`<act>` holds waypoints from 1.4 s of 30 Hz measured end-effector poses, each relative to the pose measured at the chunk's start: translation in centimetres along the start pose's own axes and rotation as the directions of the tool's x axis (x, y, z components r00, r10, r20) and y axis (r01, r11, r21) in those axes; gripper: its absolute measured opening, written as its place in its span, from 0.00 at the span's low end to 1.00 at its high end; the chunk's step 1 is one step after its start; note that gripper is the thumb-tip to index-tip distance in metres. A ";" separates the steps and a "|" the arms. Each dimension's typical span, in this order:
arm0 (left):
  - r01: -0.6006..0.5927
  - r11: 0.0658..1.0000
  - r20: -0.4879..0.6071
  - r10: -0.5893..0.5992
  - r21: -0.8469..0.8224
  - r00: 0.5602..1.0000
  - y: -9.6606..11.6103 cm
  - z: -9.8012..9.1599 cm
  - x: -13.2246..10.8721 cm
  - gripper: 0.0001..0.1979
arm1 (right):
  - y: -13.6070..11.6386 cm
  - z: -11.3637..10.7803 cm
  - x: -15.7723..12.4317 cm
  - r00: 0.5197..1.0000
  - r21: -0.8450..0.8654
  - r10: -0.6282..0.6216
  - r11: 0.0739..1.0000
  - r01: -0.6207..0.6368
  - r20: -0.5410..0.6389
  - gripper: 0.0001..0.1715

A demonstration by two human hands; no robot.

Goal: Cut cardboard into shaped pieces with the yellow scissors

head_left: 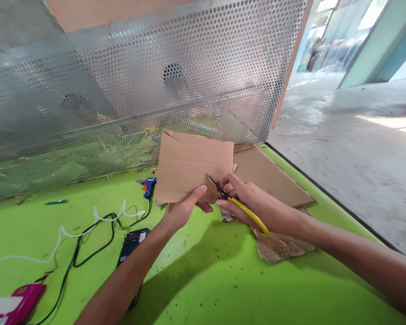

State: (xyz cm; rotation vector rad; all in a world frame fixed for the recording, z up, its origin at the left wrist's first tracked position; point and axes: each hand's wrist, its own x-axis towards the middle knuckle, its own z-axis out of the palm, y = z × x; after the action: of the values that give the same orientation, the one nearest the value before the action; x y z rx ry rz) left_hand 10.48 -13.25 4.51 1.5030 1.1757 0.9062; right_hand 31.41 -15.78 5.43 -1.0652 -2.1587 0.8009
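Note:
My left hand [182, 210] grips the lower edge of a brown cardboard sheet [192, 164], thumb on the front, and holds it up above the green table [196, 280]. My right hand [253, 205] is closed on yellow-handled scissors [238, 205]. Their dark blades bite into the sheet's lower right edge. Both hands sit close together, right of the table's middle.
More cardboard pieces [274, 180] lie flat behind and under my right hand. A blue glue gun [149, 186], black and white cables [88, 234], a phone [131, 243] and a pink device [20, 304] lie on the left. A perforated metal screen [138, 81] stands behind, with people beyond it. Concrete floor lies to the right.

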 end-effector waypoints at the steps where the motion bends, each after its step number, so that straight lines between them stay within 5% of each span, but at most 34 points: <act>1: -0.002 1.000 -0.001 0.002 0.018 1.000 0.1 0.0 -0.1 0.20 | 0.0 0.0 0.0 1.000 0.004 0.010 1.000 -0.010 0.001 0.10; 11: -0.038 0.998 -0.002 0.038 -0.053 0.999 0.1 0.3 0.0 0.19 | 0.6 1.2 0.3 0.993 -0.103 0.015 0.994 -0.028 -0.119 0.10; 32: -0.038 0.996 0.032 0.036 0.082 0.999 0.5 0.4 -0.3 0.21 | -0.1 0.8 0.0 0.994 0.004 0.085 0.996 -0.085 -0.063 0.09; 42: -0.009 0.992 -0.103 0.022 0.122 0.994 0.4 1.1 -0.7 0.21 | -0.1 1.0 0.0 0.993 0.057 0.085 0.995 -0.081 -0.080 0.11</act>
State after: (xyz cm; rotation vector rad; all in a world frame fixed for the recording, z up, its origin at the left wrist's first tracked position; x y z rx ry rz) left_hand 11.47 -14.19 4.68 1.5796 1.3166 0.9470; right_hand 30.61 -16.10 4.88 -1.1468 -2.0243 0.8332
